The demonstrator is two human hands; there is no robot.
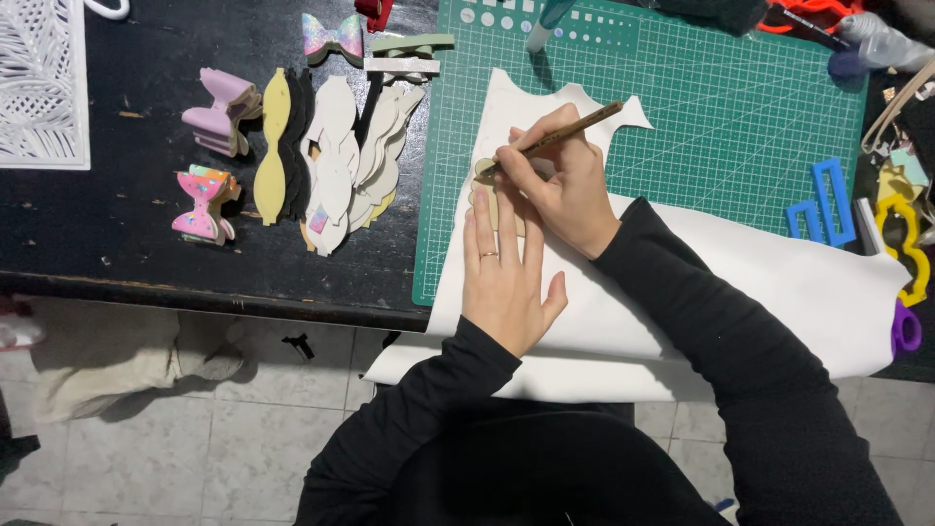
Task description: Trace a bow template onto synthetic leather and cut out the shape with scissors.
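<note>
Right hand [565,190] grips a brown pencil [560,136] in closed fingers, tip at a tan template [484,173]. Left hand [504,278] lies flat, fingers spread, pressing that template onto the white sheet [740,282] over the green cutting mat [721,107]. Both hands hide most of the template. The sheet's near edge hangs off the black table [127,234].

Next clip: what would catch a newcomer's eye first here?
At centre, the right hand holds a brown pencil with its tip against a small template, which the left hand presses flat onto a white sheet over a green cutting mat. To the left, cut bow shapes lie fanned on the dark table.
</note>
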